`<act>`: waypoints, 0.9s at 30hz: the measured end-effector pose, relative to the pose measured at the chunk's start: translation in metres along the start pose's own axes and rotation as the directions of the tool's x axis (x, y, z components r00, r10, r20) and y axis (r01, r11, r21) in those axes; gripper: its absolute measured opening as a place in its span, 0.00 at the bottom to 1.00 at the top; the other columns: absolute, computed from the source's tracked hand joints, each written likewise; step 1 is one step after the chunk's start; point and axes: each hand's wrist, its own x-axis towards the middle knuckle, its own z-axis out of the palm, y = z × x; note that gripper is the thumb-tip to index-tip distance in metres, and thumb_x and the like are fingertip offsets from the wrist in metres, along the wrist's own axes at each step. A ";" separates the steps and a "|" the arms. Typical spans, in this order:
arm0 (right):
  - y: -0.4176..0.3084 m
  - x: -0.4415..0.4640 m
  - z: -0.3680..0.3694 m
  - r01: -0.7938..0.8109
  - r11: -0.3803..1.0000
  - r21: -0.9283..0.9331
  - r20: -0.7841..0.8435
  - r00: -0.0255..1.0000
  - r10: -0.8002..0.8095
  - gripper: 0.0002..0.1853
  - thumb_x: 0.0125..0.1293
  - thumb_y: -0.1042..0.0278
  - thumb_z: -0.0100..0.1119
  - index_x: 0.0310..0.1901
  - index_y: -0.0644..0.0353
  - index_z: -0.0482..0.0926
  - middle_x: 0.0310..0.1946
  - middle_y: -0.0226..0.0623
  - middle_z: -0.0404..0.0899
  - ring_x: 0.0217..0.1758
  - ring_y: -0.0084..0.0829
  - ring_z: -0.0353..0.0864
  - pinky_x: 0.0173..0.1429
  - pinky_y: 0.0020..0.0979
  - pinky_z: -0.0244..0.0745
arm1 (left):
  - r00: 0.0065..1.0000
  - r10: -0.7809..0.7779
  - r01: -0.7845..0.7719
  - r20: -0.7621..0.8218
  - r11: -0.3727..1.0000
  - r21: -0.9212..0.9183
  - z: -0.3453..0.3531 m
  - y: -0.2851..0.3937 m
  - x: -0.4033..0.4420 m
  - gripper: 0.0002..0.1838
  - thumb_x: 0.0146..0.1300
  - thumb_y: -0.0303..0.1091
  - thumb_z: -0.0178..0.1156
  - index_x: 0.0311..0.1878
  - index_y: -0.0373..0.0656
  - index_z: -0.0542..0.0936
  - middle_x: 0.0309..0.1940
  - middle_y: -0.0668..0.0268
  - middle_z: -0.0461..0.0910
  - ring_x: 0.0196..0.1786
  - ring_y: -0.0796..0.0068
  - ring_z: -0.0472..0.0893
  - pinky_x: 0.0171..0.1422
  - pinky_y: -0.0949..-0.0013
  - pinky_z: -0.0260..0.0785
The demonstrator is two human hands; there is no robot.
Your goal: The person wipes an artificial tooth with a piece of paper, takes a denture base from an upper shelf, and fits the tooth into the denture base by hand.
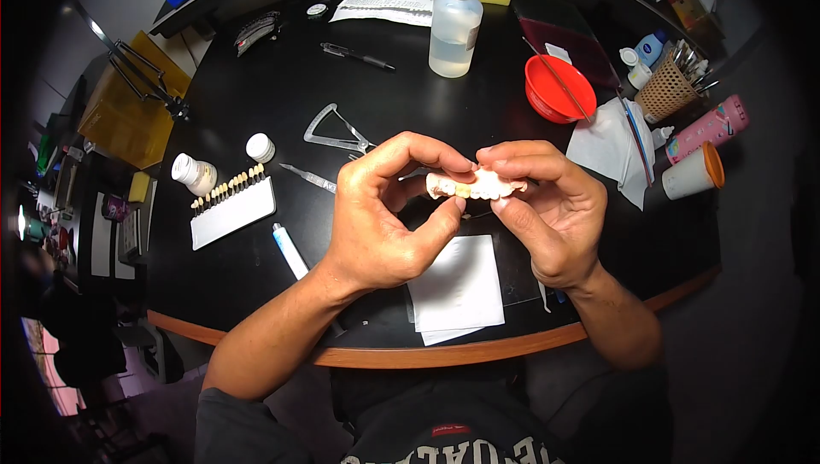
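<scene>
Both hands hold a pale dental cast [489,184] with a row of teeth, raised above the front of the black table. My left hand [389,212] pinches its left end between thumb and fingers. On the other end, my right hand [555,208] grips with the thumb below and fingertips above. One tooth near the left thumb looks yellower than those around it. Under the hands lie white paper sheets [461,285]. Behind my left hand are a metal caliper [323,133] and a slim pointed tool [309,177], partly hidden by the hand.
To the left are a tooth shade guide [235,218], two white jars, one of them a jar [195,175] lying tilted, and a tube [290,250]. Further back stand a liquid bottle [453,41] and a red bowl [547,97]. A wicker brush holder [666,95] and an orange-rimmed cup [688,175] are right.
</scene>
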 end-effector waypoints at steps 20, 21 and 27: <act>0.000 -0.001 0.000 -0.069 0.994 0.081 -0.015 0.997 0.070 0.18 0.65 0.91 0.57 0.56 0.73 0.80 0.59 0.51 0.79 0.62 0.33 0.84 0.65 0.31 0.83 | 1.000 -0.005 0.005 -0.005 1.000 0.010 0.000 0.001 -0.001 0.15 0.61 0.12 0.65 0.51 0.29 0.79 0.47 0.54 0.85 0.54 0.70 0.86 0.63 0.68 0.79; 0.000 0.000 -0.001 -0.072 0.994 0.079 -0.011 0.997 0.073 0.18 0.65 0.91 0.57 0.56 0.73 0.80 0.59 0.51 0.79 0.62 0.33 0.84 0.65 0.31 0.83 | 1.000 -0.012 0.012 -0.005 1.000 0.005 0.000 0.000 -0.001 0.15 0.61 0.12 0.65 0.51 0.29 0.80 0.47 0.54 0.85 0.54 0.70 0.86 0.63 0.68 0.79; 0.000 -0.001 -0.001 -0.086 0.991 0.106 -0.004 0.996 0.087 0.18 0.66 0.91 0.57 0.57 0.73 0.79 0.59 0.50 0.79 0.61 0.31 0.83 0.65 0.31 0.83 | 1.000 -0.025 0.025 -0.009 1.000 0.003 0.000 0.001 -0.001 0.15 0.61 0.13 0.65 0.51 0.29 0.80 0.47 0.55 0.85 0.55 0.69 0.87 0.62 0.67 0.79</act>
